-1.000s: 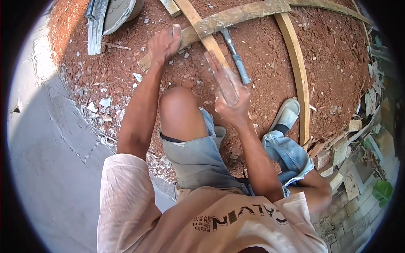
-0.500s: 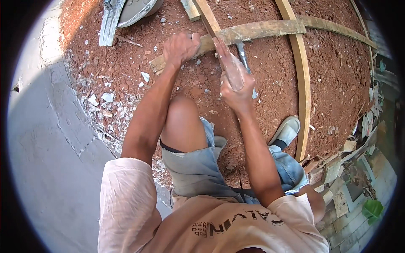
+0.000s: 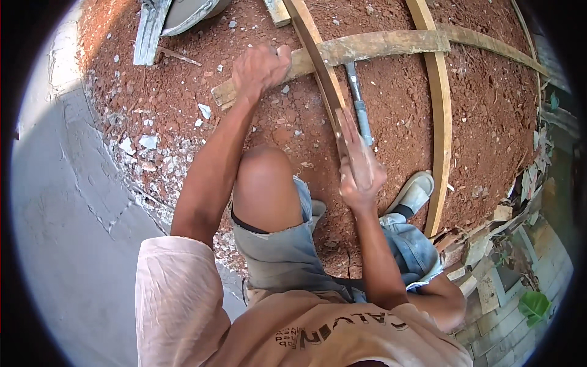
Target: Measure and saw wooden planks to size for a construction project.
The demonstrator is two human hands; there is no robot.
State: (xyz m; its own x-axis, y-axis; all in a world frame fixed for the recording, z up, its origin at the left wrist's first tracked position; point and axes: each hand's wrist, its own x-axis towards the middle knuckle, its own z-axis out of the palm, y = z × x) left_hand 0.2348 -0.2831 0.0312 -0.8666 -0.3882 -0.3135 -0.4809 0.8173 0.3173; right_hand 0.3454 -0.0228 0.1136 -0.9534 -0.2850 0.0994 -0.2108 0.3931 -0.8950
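My left hand grips the crosswise wooden batten near its left end, fingers wrapped round it. Lower and to its right, my right hand is closed on a pale, elongated tool, blurred and hard to identify, which lies along the lengthwise timber that crosses the batten. Just right of that timber a hammer-like tool with a blue grip lies on the red soil, its top end partly hidden by the batten.
A second long timber crosses the batten at right. A mortar bucket and grey-smeared plank lie top left, beside a short wood offcut. Grey cement paving borders the soil at left; broken boards and tiles pile at lower right.
My right hand and its tool moved up along the timber, then back down toward me, lower than a second ago. My left hand stays gripping the batten, shifted rightward in the view.
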